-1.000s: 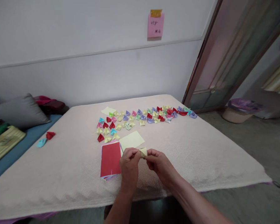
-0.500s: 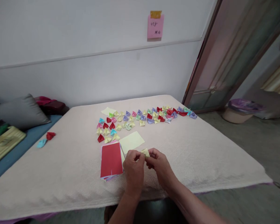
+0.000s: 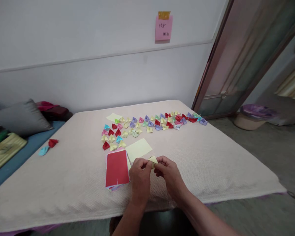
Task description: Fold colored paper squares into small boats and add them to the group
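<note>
Between my two hands is a small folded piece of pale yellow paper (image 3: 153, 159), pinched at both sides. My left hand (image 3: 140, 172) grips its left edge with thumb and fingers. On the right edge, the thumb and fingers of my right hand (image 3: 168, 171) are closed. My fingers partly hide the paper. Left of my left hand lies a stack of coloured paper with a red sheet (image 3: 117, 168) on top. A flat pale yellow sheet (image 3: 139, 149) lies just beyond my hands, touching the stack.
Several small folded paper boats (image 3: 149, 124) in many colours stand in rows across the cream-covered table (image 3: 211, 167). A red folded piece (image 3: 53, 143) and a light blue one (image 3: 43, 150) lie far left. A grey cushion (image 3: 21, 118) and a lidded bin (image 3: 254, 118) flank the table.
The fingers have shifted slightly on the yellow paper, with my thumbs a little farther apart and more of the paper showing. The other things have not moved.
</note>
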`<state>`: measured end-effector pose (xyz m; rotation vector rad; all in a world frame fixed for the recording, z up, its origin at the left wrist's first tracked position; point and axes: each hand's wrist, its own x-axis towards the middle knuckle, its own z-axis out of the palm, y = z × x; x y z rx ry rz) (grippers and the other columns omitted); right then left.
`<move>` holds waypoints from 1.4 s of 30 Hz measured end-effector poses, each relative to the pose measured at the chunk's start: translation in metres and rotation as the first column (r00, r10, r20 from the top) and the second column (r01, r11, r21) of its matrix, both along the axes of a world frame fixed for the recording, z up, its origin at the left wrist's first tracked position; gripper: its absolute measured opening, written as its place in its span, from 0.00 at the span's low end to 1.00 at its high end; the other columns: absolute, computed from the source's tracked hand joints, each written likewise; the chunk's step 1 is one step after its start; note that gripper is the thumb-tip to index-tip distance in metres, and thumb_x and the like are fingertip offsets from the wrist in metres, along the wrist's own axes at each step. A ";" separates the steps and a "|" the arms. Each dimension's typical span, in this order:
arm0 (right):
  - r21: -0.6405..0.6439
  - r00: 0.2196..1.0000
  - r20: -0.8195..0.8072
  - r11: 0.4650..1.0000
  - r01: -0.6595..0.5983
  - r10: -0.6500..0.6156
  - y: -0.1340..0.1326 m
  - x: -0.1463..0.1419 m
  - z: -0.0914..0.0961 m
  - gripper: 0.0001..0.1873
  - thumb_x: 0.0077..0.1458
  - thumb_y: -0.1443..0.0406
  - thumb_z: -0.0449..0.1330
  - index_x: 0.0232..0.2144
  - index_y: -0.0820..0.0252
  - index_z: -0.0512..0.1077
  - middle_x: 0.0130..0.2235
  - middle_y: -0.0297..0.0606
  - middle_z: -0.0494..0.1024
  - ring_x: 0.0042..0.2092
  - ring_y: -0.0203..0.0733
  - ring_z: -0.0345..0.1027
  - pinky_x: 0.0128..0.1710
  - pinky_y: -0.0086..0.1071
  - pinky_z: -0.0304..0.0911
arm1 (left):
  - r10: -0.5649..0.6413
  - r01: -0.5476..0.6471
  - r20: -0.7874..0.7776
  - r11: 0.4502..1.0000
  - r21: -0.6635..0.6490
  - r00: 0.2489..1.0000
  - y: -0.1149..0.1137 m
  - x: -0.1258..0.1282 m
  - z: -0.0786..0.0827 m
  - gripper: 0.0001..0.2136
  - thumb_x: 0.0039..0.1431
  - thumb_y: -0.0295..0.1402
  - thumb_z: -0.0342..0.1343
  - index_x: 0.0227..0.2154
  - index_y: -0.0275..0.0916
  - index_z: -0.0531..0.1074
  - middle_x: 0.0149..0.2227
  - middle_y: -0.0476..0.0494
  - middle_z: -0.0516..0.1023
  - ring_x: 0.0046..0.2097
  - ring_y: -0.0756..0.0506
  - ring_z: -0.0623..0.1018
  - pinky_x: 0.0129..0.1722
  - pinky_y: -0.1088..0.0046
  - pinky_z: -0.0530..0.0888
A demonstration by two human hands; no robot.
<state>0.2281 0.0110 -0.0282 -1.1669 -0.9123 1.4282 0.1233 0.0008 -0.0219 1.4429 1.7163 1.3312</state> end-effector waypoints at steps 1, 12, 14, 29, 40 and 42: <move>0.000 1.000 0.000 1.000 0.003 -0.003 0.000 0.000 0.000 0.02 0.42 0.68 0.58 0.22 0.60 0.66 0.19 0.28 0.67 0.23 0.33 0.59 0.23 0.28 0.53 | -0.009 0.009 -0.005 1.000 0.007 1.000 0.000 0.000 0.000 0.07 0.53 0.31 0.54 0.21 0.39 0.71 0.25 0.51 0.71 0.30 0.49 0.71 0.31 0.74 0.64; 0.068 0.999 -0.013 0.997 0.042 -0.041 0.003 0.003 -0.002 0.06 0.43 0.66 0.60 0.21 0.60 0.66 0.18 0.26 0.64 0.21 0.31 0.55 0.22 0.27 0.50 | -0.140 0.139 -0.005 0.981 0.132 0.990 -0.002 0.002 0.002 0.07 0.53 0.27 0.50 0.27 0.39 0.73 0.32 0.46 0.73 0.37 0.47 0.72 0.38 0.71 0.67; 0.050 0.999 0.000 0.998 0.035 -0.035 0.003 0.005 -0.002 0.06 0.42 0.67 0.61 0.21 0.60 0.65 0.17 0.26 0.63 0.21 0.31 0.54 0.21 0.28 0.49 | -0.163 0.153 0.114 0.984 0.092 0.980 0.000 0.000 0.001 0.08 0.52 0.27 0.50 0.26 0.39 0.74 0.35 0.44 0.74 0.40 0.46 0.73 0.40 0.70 0.68; -0.038 0.976 -0.034 0.976 -0.214 0.213 0.008 0.015 0.002 0.02 0.40 0.69 0.60 0.22 0.61 0.68 0.17 0.27 0.66 0.19 0.29 0.54 0.19 0.26 0.46 | -0.125 0.212 0.520 0.971 -0.111 0.845 0.007 -0.014 -0.008 0.11 0.42 0.26 0.57 0.32 0.38 0.67 0.29 0.51 0.74 0.28 0.51 0.72 0.28 0.77 0.66; -0.064 0.977 -0.047 0.975 -0.210 0.208 0.011 0.017 -0.001 0.03 0.37 0.69 0.60 0.21 0.61 0.69 0.16 0.27 0.66 0.17 0.29 0.53 0.17 0.25 0.46 | -0.171 0.259 0.410 0.951 -0.169 0.896 0.008 -0.019 -0.002 0.08 0.44 0.32 0.59 0.29 0.37 0.73 0.26 0.47 0.76 0.29 0.48 0.74 0.29 0.75 0.68; -0.053 0.976 -0.011 0.974 -0.219 0.219 0.011 0.016 -0.001 0.03 0.36 0.69 0.60 0.20 0.61 0.68 0.16 0.27 0.67 0.17 0.29 0.54 0.17 0.25 0.47 | -0.180 0.266 0.358 0.942 -0.206 0.916 0.009 -0.020 -0.002 0.07 0.43 0.33 0.59 0.27 0.36 0.75 0.24 0.47 0.76 0.28 0.47 0.74 0.28 0.74 0.68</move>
